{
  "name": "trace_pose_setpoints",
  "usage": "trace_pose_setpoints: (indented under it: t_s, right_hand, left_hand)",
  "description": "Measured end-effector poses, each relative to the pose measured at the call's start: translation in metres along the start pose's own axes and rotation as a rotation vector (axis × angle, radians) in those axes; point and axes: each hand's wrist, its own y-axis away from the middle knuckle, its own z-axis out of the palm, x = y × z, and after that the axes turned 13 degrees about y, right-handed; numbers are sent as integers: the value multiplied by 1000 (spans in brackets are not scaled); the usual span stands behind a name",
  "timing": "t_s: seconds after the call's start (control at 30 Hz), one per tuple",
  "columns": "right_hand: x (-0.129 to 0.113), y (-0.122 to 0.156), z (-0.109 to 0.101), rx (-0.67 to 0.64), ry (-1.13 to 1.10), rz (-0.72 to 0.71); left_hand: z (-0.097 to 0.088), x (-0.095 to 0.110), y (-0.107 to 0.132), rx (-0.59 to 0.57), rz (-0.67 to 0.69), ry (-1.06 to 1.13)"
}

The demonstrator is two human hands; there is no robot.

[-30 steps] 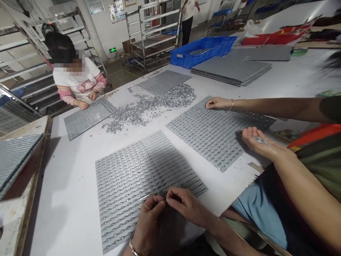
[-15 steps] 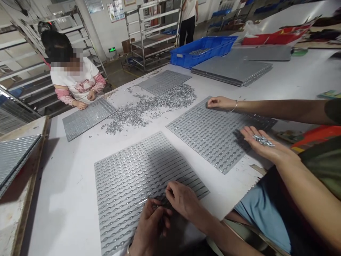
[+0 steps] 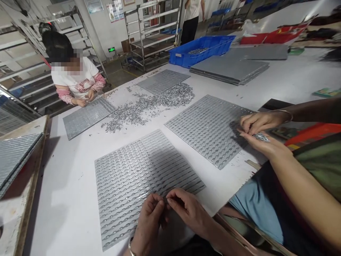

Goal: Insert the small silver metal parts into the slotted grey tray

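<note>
A grey board (image 3: 125, 174) lies flat before me, covered in rows of small shiny metal pieces. Over its near edge, my left hand (image 3: 151, 220) is closed, thumb pressed to its curled fingers. My right hand (image 3: 190, 209) comes in beside it, thumb and forefinger pinched close to the left fingertips. Whatever sits in either pinch is too small or hidden to make out. To the right is a similar board (image 3: 205, 128). There a co-worker's open palm (image 3: 274, 147) bears several small metal pieces (image 3: 261, 137), and that person's other hand (image 3: 262, 121) reaches over them.
A loose heap of metal pieces (image 3: 149, 105) spreads across the white table (image 3: 69, 177). Across from me, another person works over a third board (image 3: 87, 115). Toward the back are a blue crate (image 3: 183, 58) and stacked grey sheets (image 3: 229, 69). A wooden-edged surface (image 3: 23, 213) stands at left.
My right hand has come down off the board toward my left, and their fingertips now nearly meet. The co-worker's far hand has moved from the right board back to the open palm.
</note>
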Motion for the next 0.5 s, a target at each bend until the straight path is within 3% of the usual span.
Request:
trace_pose_setpoints:
  t_s: [0.27, 0.4, 0.5]
  right_hand:
    - [10, 1, 8, -10, -47, 58]
    - [22, -17, 6, 89, 208, 63]
    - [22, -31, 6, 54, 406, 50]
  left_hand:
    - [1, -7, -2, 68, -45, -19]
    - [5, -2, 3, 70, -104, 37]
    - [5, 4, 7, 12, -179, 24]
